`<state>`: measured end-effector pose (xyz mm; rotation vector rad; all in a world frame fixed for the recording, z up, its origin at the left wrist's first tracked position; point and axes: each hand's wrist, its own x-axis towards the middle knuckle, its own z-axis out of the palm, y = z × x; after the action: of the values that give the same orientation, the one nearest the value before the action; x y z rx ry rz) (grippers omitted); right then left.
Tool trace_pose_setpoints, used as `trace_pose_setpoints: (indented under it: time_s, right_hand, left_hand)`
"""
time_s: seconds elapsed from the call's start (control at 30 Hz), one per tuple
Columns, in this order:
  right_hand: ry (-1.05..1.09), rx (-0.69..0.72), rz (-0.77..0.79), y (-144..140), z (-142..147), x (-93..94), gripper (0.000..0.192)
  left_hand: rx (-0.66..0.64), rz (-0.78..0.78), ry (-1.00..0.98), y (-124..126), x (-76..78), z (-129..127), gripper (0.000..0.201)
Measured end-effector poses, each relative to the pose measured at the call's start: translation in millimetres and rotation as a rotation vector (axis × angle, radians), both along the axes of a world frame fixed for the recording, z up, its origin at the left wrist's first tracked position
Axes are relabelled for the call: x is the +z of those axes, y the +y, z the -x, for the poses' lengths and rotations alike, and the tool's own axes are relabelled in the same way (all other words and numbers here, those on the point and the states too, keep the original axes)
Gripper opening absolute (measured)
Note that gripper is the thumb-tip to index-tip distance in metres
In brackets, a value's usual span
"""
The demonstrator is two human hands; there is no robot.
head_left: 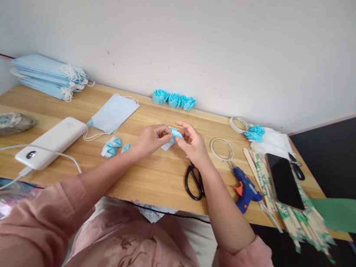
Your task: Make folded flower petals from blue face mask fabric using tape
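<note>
Both my hands meet over the middle of the table around a small piece of folded light blue mask fabric (175, 134). The fingers of my left hand (154, 138) pinch its left side. My right hand (193, 143) grips the right side between thumb and fingers, with one finger stretched out above. A pale flap hangs below the fold. Left of my left hand lie folded blue and white pieces (111, 147), and a smaller blue piece (126, 148) sits beside my wrist. Black-handled scissors (195, 183) rest under my right forearm, their blades mostly hidden.
Three blue fabric flowers (174, 100) stand by the wall. Leftward are stacked masks (48, 75), a single mask (115, 113), a power bank (52, 142) and a power strip (0, 125). Rightward lie a tape roll (221, 150), a glue gun (245, 188), wrapped chopsticks (297, 223) and a phone (285, 181).
</note>
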<state>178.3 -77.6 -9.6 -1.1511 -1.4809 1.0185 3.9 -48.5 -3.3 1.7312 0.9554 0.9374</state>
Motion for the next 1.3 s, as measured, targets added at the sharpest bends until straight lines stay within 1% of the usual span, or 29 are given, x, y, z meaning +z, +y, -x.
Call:
trace_pose_setpoints:
  time_s: [0.1,0.2,0.33,0.4,0.47,0.57,0.63,0.7,0.87,1.0,1.2,1.3]
  right_hand:
    - [0.042,0.009,0.025,-1.1,0.1,2.9,0.046]
    - [0.026,-0.037,0.017,-1.1,1.1,2.4,0.042]
    - [0.076,-0.108,-0.021,0.7,-0.9,0.7,0.038]
    - [0.145,-0.168,-0.034,1.6,-2.8,1.0,0.038]
    - [0.205,-0.189,-0.014,2.2,-3.6,1.6,0.04]
    - [0.214,-0.11,0.039,2.8,-1.5,-0.2,0.048]
    - [0.169,-0.068,0.033,3.3,1.3,-3.3,0.053]
    - [0.125,-0.067,-0.002,3.5,3.4,-6.3,0.055]
    - [0.027,-0.075,-0.079,1.5,3.8,-6.6,0.046]
    - [-0.027,-0.077,-0.071,-0.5,2.4,-2.3,0.046]
    - [-0.019,-0.029,-0.068,-0.7,1.3,-1.7,0.049]
    - [0.02,-0.038,-0.069,0.8,0.5,-1.8,0.051]
  left_hand:
    - [0.009,0.004,0.015,-2.1,3.3,0.0,0.018]
    - [-0.012,0.012,0.026,-3.8,5.4,-0.9,0.018]
    - [-0.05,0.143,-0.048,-4.5,8.0,-2.0,0.015]
    - [-0.02,0.205,-0.109,-4.2,9.0,-1.8,0.015]
    - [0.035,0.228,-0.169,-3.4,8.9,-1.3,0.017]
    - [0.089,0.255,-0.248,-1.9,6.6,-0.7,0.022]
    - [0.093,0.278,-0.273,-1.4,4.5,-1.1,0.024]
    - [0.078,0.297,-0.279,-1.9,2.6,-2.2,0.024]
    - [0.021,0.317,-0.24,-6.2,-0.2,-6.0,0.024]
    - [-0.013,0.318,-0.221,-7.9,0.4,-6.4,0.024]
    - [-0.06,0.295,-0.139,-4.5,4.1,-3.6,0.019]
    - [-0.072,0.264,-0.107,-4.6,4.8,-3.6,0.02]
